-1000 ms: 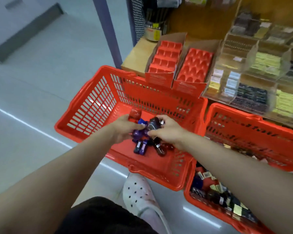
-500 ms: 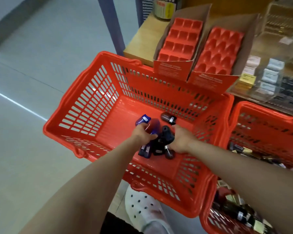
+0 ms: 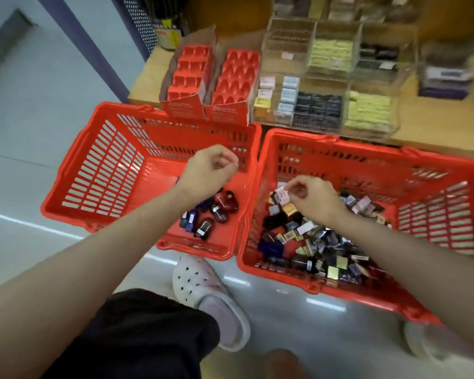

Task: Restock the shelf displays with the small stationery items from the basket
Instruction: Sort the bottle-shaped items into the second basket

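Two red plastic baskets stand on the floor below the shelf. The left basket (image 3: 93, 170) holds several small red, purple and dark bottles (image 3: 216, 212) in its near right corner. The right basket (image 3: 435, 203) is filled with several small boxes (image 3: 312, 242). My left hand (image 3: 208, 170) hovers over the left basket with its fingers curled, and I see nothing in it. My right hand (image 3: 312, 199) is over the right basket and pinches a small pale box (image 3: 281, 193) at its fingertips. Two empty red display trays (image 3: 192, 75) (image 3: 236, 77) stand on the shelf edge.
A clear acrylic organiser (image 3: 326, 86) with stacked small boxes sits on the wooden shelf (image 3: 435, 119), right of the trays. A blue post (image 3: 85, 42) and a pen can (image 3: 167, 34) stand at the back left. My white clog (image 3: 203, 285) rests on the floor before the baskets.
Both hands have let go of the bottles in the left basket. My right hand moved over to the right basket and took a pale box; my left hand rose. The view shifted right.
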